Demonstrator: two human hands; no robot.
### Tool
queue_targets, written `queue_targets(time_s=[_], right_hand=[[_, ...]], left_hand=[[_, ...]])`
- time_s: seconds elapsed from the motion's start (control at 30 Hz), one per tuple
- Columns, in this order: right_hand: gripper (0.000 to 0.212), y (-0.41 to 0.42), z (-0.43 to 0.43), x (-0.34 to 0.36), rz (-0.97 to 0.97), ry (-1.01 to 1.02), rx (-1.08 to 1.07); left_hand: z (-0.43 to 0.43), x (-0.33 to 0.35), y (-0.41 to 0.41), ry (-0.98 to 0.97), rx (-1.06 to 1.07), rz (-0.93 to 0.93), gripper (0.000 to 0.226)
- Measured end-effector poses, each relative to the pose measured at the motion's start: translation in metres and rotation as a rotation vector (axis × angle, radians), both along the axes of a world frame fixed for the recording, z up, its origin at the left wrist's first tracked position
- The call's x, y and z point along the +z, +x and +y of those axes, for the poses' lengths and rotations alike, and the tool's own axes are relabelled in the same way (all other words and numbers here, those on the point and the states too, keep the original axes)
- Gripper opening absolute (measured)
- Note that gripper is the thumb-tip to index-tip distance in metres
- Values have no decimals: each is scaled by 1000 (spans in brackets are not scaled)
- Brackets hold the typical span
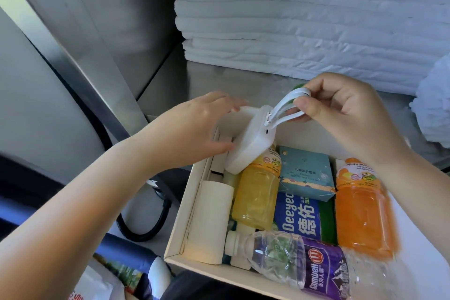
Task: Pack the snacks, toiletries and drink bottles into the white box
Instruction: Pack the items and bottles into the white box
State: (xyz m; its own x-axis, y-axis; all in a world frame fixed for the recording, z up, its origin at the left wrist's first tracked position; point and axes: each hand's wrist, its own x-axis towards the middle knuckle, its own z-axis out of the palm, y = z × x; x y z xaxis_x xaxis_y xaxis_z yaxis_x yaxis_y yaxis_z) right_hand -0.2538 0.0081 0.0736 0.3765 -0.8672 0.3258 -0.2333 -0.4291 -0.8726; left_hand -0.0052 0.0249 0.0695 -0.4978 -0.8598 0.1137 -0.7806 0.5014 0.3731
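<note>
The white box (180, 217) lies open below me. Inside lie a yellow drink bottle (258, 192), an orange drink bottle (360, 209), a clear water bottle with a purple label (299, 260), a light-blue toiletry carton (305, 175), a blue and green wipes pack (302, 217) and a white roll (214, 221). A flat white case (253, 139) with a white strap (285, 109) hangs tilted over the box's far-left corner. My right hand (345, 109) pinches the strap loop. My left hand (194, 126) has straight fingers touching the case's left side.
Folded white bedding (304, 22) is stacked at the back on a steel counter (219, 80). A crumpled white cloth (435, 109) lies at the right. A black hose (155, 221) and printed bags (114, 280) lie lower left beside the box.
</note>
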Motion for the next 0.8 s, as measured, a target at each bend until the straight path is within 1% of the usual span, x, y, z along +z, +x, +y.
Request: queue_targets(time_s=[0.13,0.23,0.3,0.4,0.5,0.57,0.63,0.7,0.8], right_hand=[[4,7,-1,2,-19,38,53],[6,14,-3,4,-36,75,99],[7,19,-5,4,-37,88,117],[8,25,-7,1,-44,109,148],[15,27,-5,-2,-15,127,159],[12,26,-4,-4,64,94,146],[9,23,-3,-4,162,36,129],[12,19,-4,-4,195,26,120],[18,11,-4,-2,160,58,98]], left_hand=[[2,-2,-10,-16,-11,-55,86],[3,-5,-20,-26,-17,-32,97],[2,-7,-23,-67,-17,-17,94],[1,-6,-19,-151,5,-52,83],[0,-7,-13,-176,21,-124,83],[2,-9,-13,-204,15,-212,84],[5,-10,-15,-251,16,-258,83],[6,-10,-18,-246,14,-256,85],[5,-9,-24,-155,-1,-206,95]])
